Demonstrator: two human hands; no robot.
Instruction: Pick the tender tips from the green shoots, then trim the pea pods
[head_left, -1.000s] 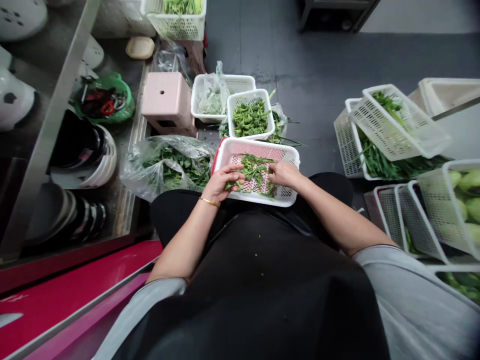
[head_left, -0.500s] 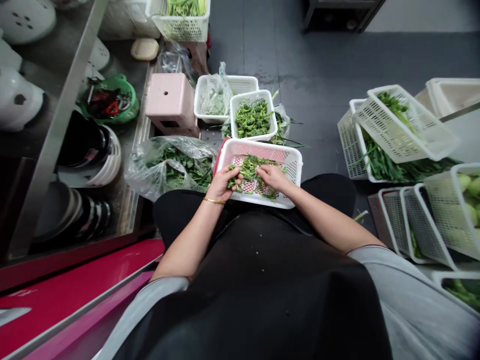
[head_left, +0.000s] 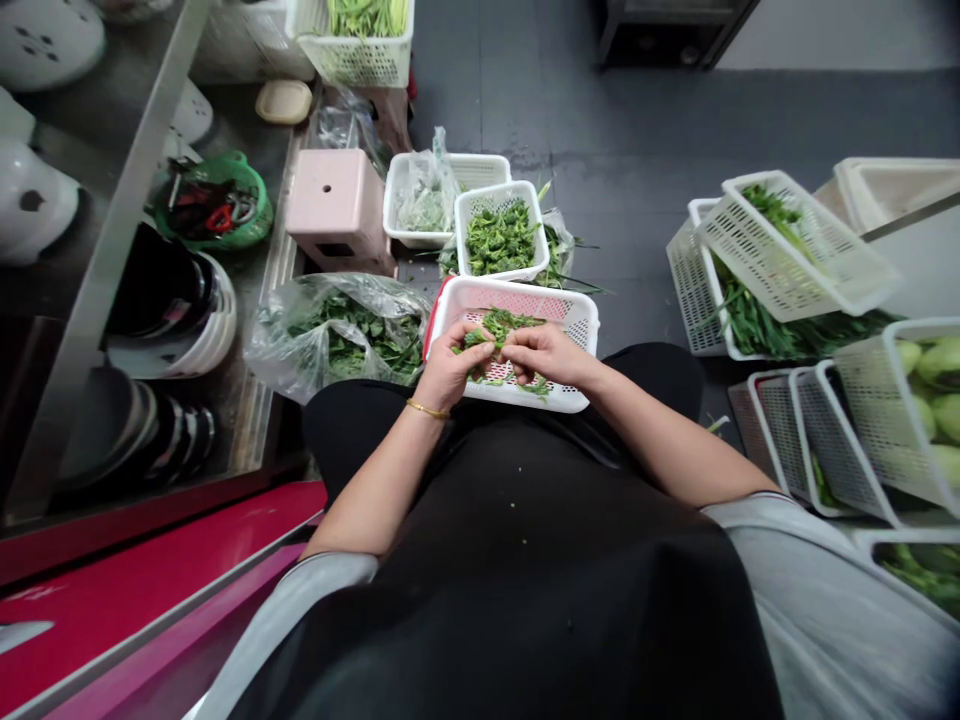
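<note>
My left hand [head_left: 452,365] is closed on a small bunch of leafy greens [head_left: 475,341], with bits of green showing between its fingers. Close beside it, my right hand [head_left: 544,354] is closed in a pinch at the same greens; what lies between its fingertips is too small to make out. Both hands are over a white perforated basket [head_left: 576,305] in front of my lap. Loose green sprigs [head_left: 510,320] lie in that basket, partly hidden by my hands.
Just beyond stands a smaller white basket of greens [head_left: 502,240]. To the left are a clear plastic bag of leaves [head_left: 360,335], a pink stool [head_left: 334,200] and a shelf of bowls. Stacked white baskets [head_left: 795,245] with vegetables stand at the right.
My right hand has moved left, up against my left hand, and the fingertips now nearly meet over the basket. The whole view has shifted slightly.
</note>
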